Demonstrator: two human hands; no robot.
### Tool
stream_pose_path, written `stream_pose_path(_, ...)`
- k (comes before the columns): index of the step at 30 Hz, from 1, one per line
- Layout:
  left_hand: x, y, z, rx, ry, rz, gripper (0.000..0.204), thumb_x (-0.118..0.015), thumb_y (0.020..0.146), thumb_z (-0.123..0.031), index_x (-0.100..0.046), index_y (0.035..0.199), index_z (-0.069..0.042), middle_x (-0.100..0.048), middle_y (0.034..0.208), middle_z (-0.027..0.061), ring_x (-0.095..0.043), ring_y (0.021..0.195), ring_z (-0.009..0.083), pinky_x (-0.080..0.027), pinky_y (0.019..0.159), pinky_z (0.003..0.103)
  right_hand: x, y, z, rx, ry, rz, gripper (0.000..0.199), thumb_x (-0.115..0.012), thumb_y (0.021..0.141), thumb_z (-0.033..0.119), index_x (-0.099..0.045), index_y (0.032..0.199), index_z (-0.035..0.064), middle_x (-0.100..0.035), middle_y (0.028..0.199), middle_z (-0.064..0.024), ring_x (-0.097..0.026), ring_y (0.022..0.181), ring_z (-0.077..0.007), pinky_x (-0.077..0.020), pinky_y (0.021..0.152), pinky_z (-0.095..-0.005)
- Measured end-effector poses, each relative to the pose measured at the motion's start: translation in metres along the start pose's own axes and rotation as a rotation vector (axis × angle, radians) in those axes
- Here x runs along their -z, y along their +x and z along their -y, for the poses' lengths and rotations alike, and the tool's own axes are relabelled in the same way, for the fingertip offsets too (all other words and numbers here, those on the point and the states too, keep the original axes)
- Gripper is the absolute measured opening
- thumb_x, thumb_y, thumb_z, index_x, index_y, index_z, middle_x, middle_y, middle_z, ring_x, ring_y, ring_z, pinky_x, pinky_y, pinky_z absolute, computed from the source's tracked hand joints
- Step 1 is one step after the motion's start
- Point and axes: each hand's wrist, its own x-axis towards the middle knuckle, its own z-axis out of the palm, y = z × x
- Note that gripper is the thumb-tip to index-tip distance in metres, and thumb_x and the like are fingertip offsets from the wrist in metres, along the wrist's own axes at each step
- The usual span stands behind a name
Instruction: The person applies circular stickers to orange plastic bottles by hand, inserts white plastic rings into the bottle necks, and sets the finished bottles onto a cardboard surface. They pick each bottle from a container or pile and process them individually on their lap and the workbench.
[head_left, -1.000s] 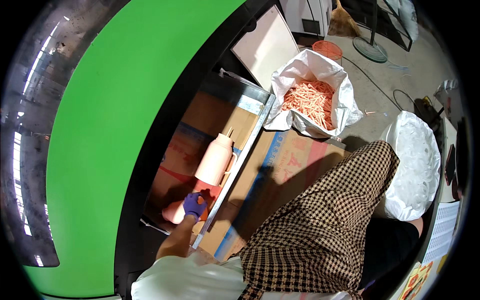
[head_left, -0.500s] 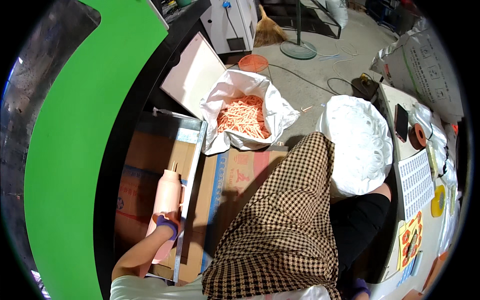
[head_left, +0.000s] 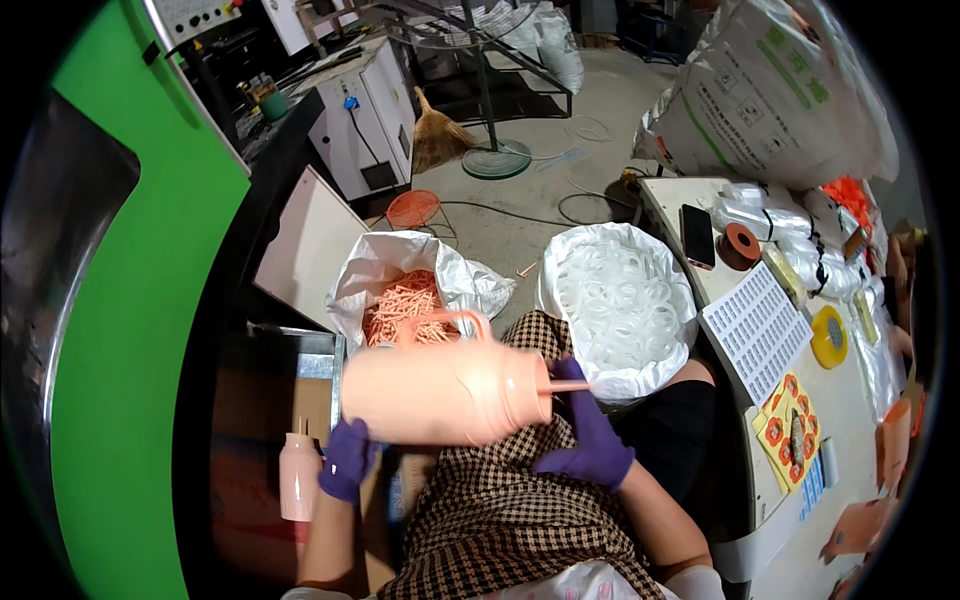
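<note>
A large peach plastic jug (head_left: 440, 388) with a handle and a thin sprue at its right end lies sideways in front of me, above my checked lap. My left hand (head_left: 347, 460), in a purple glove, grips its bottom left end. My right hand (head_left: 590, 430), also gloved in purple, holds the neck end from below. A second, smaller-looking peach jug (head_left: 298, 478) stands upright in the cardboard-lined bin to the left.
A white sack of orange plastic scraps (head_left: 405, 300) and a white sack of clear plastic rings (head_left: 620, 300) stand ahead. A green machine panel (head_left: 130, 330) fills the left. A table (head_left: 850, 400) at right carries a phone, tape rolls and printed sheets.
The jug that my left hand held down in the bin is now lifted sideways over my lap, with both hands on it. My view has swung right toward the table.
</note>
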Motion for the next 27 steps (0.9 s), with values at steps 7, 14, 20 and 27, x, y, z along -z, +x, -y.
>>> stream_pose_path(7, -0.05, -0.015, -0.026, 0.625, -0.653, 0.054, 0.078, -0.069, 0.097, -0.037, -0.035, 0.153, 0.005, -0.046, 0.152, 0.0199, -0.048, 0.138, 0.0335, -0.036, 0.117, 0.042, -0.041, 0.018, 0.001, -0.042, -0.028, -0.185, 0.103, -0.097, 0.069, 0.024, -0.041, 0.151, -0.0034, -0.056, 0.144, -0.0189, -0.056, 0.134, -0.0298, -0.045, 0.113, -0.0404)
stream_pose_path(14, 0.0, 0.091, -0.108, -0.14, -0.096, 0.024, 0.104, -0.091, 0.069, -0.043, -0.041, 0.146, 0.005, -0.049, 0.143, 0.0286, -0.049, 0.131, 0.0479, -0.034, 0.114, 0.061, -0.063, 0.018, 0.012, 0.177, -0.157, -0.024, 0.101, -0.095, 0.071, 0.025, -0.041, 0.152, -0.003, -0.059, 0.141, -0.0202, -0.057, 0.131, -0.0368, -0.0442, 0.111, -0.0433)
stream_pose_path(20, 0.011, 0.114, -0.138, -0.186, -0.281, -0.14, 0.069, -0.091, 0.069, -0.029, -0.06, 0.123, 0.002, -0.068, 0.109, 0.0175, -0.067, 0.099, 0.0392, -0.046, 0.097, 0.056, -0.046, 0.001, 0.04, 0.435, -0.416, -0.052, 0.085, -0.094, 0.07, 0.031, -0.056, 0.142, 0.0036, -0.061, 0.136, -0.0186, -0.066, 0.115, -0.0385, -0.0535, 0.098, -0.0432)
stream_pose_path(27, 0.001, 0.097, -0.162, -0.132, -0.238, -0.231, 0.061, -0.089, 0.074, -0.034, -0.064, 0.118, -0.001, -0.071, 0.111, 0.0143, -0.07, 0.1, 0.0343, -0.039, 0.112, 0.061, -0.068, -0.013, 0.033, 0.275, -0.7, 0.097, 0.053, -0.078, 0.077, 0.016, -0.06, 0.128, 0.0183, -0.065, 0.126, -0.0058, -0.071, 0.076, -0.0245, -0.0561, 0.061, -0.0381)
